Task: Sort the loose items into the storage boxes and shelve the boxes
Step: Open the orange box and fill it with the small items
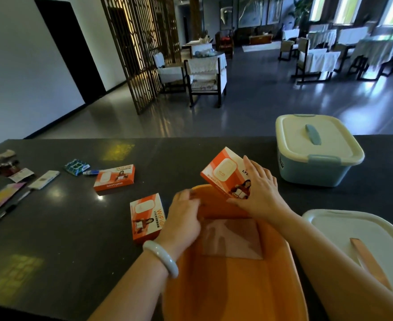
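Dark stone bench point(75, 228) in a dim dining hall; chairs and lattice screen behind, blurred. Right hand point(259, 193): fingers extended, thumb beneath, its grip holding a tilted orange WiFi carton point(225, 174) above the far rim of the open orange storage box point(232, 286). Left hand point(184, 218): in the box just left of that grip, fingers blurred, curl unreadable; its grip cannot be told. Pale bangle point(162, 258) on the left wrist. Box floor: one pinkish flat sheet point(232, 237), partly hidden by the hands. Left of the grip: second carton point(147, 216) beside the box, third carton point(114, 178) farther left. Beyond that, small packets and a pen point(12, 206), hard to identify. Right of the grip: lidded blue storage box point(316, 156); near right, a loose white lid point(353, 230), cut off by the frame.
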A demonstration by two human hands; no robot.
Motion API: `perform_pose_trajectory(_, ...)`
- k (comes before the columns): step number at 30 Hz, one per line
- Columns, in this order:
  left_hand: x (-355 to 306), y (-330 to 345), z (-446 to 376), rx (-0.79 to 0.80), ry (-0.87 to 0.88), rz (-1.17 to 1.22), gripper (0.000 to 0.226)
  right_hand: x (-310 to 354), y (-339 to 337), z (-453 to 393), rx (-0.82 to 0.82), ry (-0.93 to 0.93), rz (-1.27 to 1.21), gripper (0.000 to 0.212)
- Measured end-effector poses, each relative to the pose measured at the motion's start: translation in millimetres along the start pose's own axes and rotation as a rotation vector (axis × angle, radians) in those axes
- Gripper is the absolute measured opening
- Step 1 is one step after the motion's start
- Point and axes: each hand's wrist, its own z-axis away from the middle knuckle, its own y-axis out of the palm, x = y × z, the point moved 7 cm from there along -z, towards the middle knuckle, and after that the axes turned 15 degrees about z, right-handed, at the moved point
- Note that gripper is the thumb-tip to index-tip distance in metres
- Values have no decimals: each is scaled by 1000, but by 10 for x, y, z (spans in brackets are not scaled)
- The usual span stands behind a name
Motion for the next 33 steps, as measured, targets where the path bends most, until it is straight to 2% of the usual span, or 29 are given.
perform_pose_trajectory(2, 145, -65, 75, -46, -21, 21, 47, 25, -35, 8, 13, 6, -4, 116)
perform_pose_trajectory(6, 299, 14, 138, 56, -181, 294, 68, 153, -41, 101, 170, -1, -61, 122)
perform_pose_trajectory(8, 327, 51, 132, 100, -213, 335, 85, 201, -33, 178, 251, 3, -71, 124)
perform_pose_trajectory(10, 366, 61, 142, 132, -234, 324, 83, 217, -4, 255, 325, -17, -1, 121)
perform_pose_trajectory(14, 466, 63, 158, 114, -293, 472, 76, 203, 241, 389, 513, -93, 179, 117)
perform_pose_trajectory(18, 495, 111, 122, 120, -345, 379, 81, 170, 553, 403, 645, -130, 325, 107)
perform_pose_trajectory(21, 491, 118, 114, 109, -347, 320, 83, 142, 735, 389, 699, -126, 397, 100)
perform_pose_trajectory(28, 528, 114, 121, 88, -353, 284, 82, 108, 875, 359, 722, -91, 423, 110)
perform_pose_trajectory(33, 547, 129, 90, 79, -360, 271, 83, 82, 905, 367, 713, -98, 444, 104)
